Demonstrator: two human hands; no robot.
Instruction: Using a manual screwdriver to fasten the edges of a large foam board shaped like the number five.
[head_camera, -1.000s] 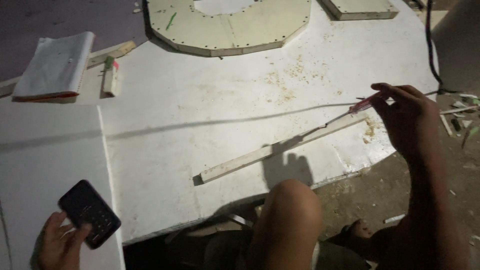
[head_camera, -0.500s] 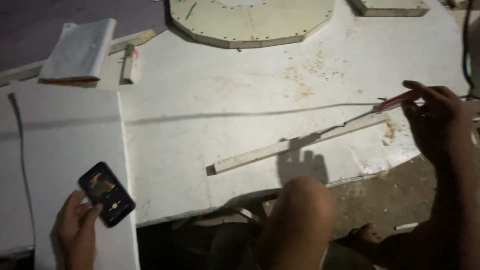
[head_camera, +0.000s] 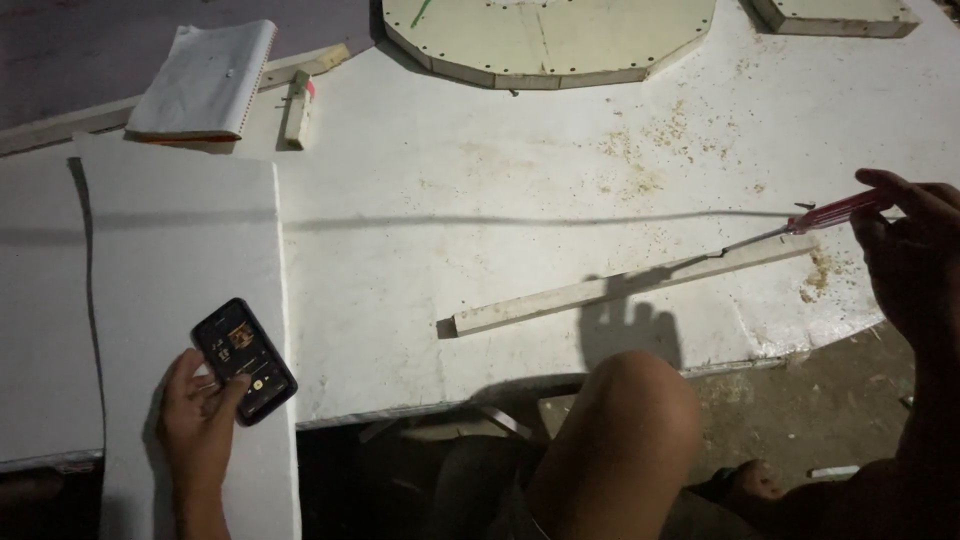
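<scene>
Now, phone (head_camera: 244, 360) under left hand (head_camera: 200, 420), screwdriver (head_camera: 800, 225) in right hand (head_camera: 915, 250)

We see the phone (head_camera: 244, 360) on the sheet (head_camera: 180, 260) at eight o'clock, the strip (head_camera: 620, 285) on the board (head_camera: 480, 180) at three, the notebook (head_camera: 205, 80) at eleven

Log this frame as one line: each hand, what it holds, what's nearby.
left hand: holds phone, screen lit | right hand: holds red-handled screwdriver, tip at wooden strip | on white board
</scene>
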